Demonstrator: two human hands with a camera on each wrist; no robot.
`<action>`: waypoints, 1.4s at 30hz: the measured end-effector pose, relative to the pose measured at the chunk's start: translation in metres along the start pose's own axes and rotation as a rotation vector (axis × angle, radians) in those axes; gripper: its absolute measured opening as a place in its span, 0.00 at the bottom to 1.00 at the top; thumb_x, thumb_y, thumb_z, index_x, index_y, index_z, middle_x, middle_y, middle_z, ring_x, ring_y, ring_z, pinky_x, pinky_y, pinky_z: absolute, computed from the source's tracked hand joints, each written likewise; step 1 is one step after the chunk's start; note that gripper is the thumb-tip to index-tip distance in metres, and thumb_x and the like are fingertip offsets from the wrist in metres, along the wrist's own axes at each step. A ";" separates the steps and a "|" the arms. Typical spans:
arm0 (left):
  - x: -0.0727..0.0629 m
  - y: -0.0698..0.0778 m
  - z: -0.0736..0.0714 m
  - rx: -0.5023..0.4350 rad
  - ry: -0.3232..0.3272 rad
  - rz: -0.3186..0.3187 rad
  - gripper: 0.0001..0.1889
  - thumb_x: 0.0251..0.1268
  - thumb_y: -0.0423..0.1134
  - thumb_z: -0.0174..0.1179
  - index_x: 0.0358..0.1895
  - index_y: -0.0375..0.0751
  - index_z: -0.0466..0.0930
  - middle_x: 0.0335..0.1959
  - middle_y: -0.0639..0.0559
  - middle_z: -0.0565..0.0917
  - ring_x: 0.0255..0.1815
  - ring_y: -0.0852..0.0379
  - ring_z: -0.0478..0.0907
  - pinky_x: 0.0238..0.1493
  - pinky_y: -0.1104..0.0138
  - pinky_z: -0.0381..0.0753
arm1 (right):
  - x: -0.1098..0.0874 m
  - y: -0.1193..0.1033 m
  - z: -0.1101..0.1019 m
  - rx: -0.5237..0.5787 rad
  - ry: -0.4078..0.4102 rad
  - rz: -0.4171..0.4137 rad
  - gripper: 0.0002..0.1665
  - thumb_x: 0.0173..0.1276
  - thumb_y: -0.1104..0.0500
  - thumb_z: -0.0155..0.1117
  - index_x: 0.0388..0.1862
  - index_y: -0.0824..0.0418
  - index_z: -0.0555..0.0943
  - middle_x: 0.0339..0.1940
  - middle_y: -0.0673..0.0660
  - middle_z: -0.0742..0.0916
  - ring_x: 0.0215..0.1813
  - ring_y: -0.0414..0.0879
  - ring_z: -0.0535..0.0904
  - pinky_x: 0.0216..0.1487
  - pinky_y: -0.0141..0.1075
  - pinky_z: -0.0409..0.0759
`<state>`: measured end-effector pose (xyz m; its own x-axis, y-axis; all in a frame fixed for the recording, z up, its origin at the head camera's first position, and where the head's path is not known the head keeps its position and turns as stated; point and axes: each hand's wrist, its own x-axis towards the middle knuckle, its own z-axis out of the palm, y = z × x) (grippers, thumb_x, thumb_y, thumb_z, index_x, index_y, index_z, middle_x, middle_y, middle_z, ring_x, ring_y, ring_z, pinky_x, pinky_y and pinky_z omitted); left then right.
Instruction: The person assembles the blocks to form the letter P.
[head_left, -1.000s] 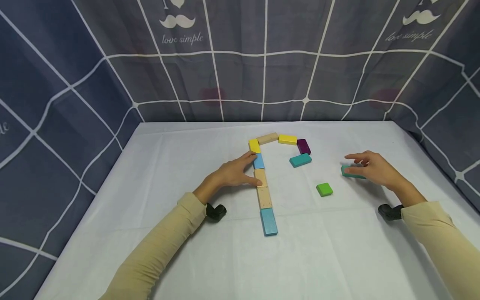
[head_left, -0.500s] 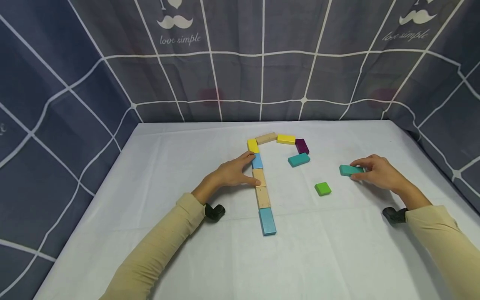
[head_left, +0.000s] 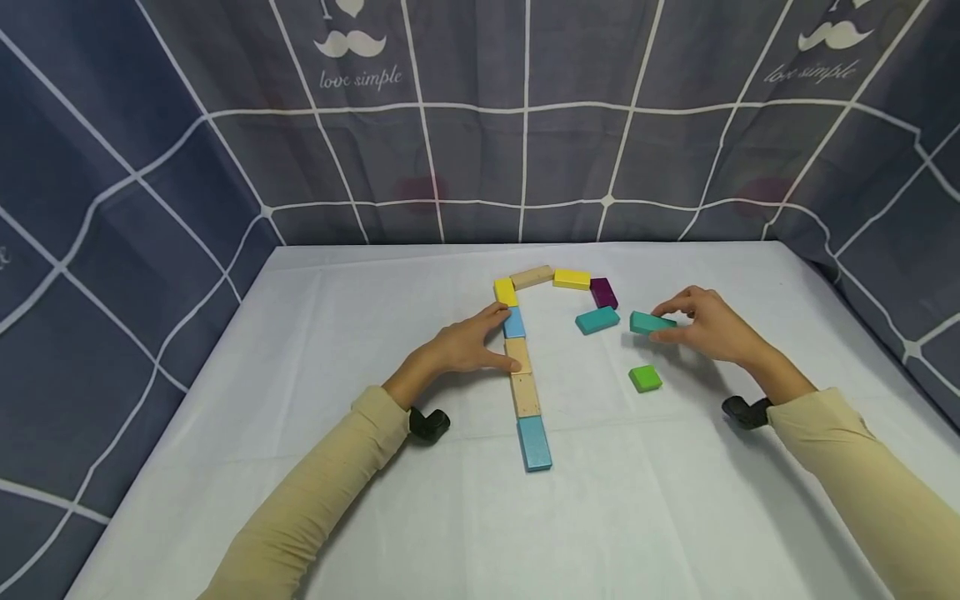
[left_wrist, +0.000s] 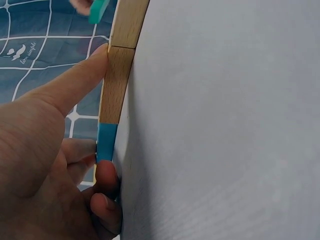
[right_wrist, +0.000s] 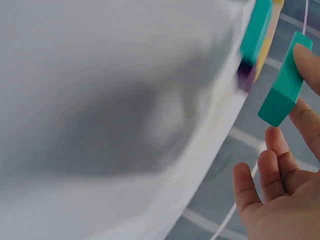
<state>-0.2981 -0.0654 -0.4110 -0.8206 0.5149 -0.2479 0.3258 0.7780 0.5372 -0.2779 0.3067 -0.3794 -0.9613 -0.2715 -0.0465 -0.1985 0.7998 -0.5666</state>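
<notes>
Pinched between thumb and finger of my right hand (head_left: pixel 708 325) is a teal wooden block (right_wrist: pixel 284 82), lifted off the cloth, its other fingers loose below it in the right wrist view. Another teal block (head_left: pixel 597 321) lies just left of it. My left hand (head_left: pixel 467 343) rests against a straight row of blocks, thumb at a plain wooden block (head_left: pixel 518 355) and fingertips by a blue block (head_left: pixel 514 322). Beyond these the row has a yellow block (head_left: pixel 506 292) at the far end, a second plain block (head_left: pixel 526 394) and a larger blue block (head_left: pixel 534 443) nearest me.
From the yellow block a curve continues right through a plain block (head_left: pixel 532 277), a yellow block (head_left: pixel 572 279) and a purple block (head_left: pixel 603 292). A small green block (head_left: pixel 645 378) lies alone in front of the right hand. A grid-patterned curtain (head_left: pixel 480 150) closes the white table's back.
My right hand has taken hold of the teal block at the right, raised it and carried it left towards the other teal block. The left hand stays at the row.
</notes>
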 end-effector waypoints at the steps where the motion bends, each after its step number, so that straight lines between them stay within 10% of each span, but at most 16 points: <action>1: 0.000 0.000 0.000 -0.001 -0.001 -0.001 0.54 0.55 0.65 0.67 0.80 0.48 0.50 0.81 0.54 0.44 0.79 0.51 0.47 0.70 0.43 0.55 | 0.004 -0.008 0.002 0.002 -0.006 -0.013 0.24 0.62 0.54 0.74 0.52 0.67 0.84 0.50 0.67 0.76 0.56 0.64 0.65 0.49 0.54 0.67; 15: -0.001 -0.002 0.001 -0.012 0.002 -0.008 0.54 0.55 0.67 0.66 0.80 0.49 0.49 0.81 0.54 0.43 0.79 0.49 0.47 0.70 0.42 0.54 | 0.060 -0.077 0.047 -0.067 -0.072 -0.197 0.20 0.55 0.58 0.77 0.46 0.64 0.87 0.47 0.67 0.79 0.51 0.60 0.66 0.47 0.48 0.66; 42: 0.000 -0.001 0.002 0.001 0.014 0.004 0.53 0.55 0.66 0.66 0.80 0.48 0.51 0.81 0.53 0.44 0.78 0.50 0.49 0.69 0.42 0.58 | 0.080 -0.074 0.067 -0.161 -0.064 -0.197 0.21 0.55 0.59 0.77 0.47 0.66 0.87 0.45 0.64 0.83 0.51 0.57 0.67 0.51 0.49 0.63</action>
<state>-0.2971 -0.0656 -0.4132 -0.8257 0.5128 -0.2349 0.3292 0.7764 0.5375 -0.3276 0.1895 -0.3967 -0.8881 -0.4596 -0.0035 -0.4131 0.8016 -0.4322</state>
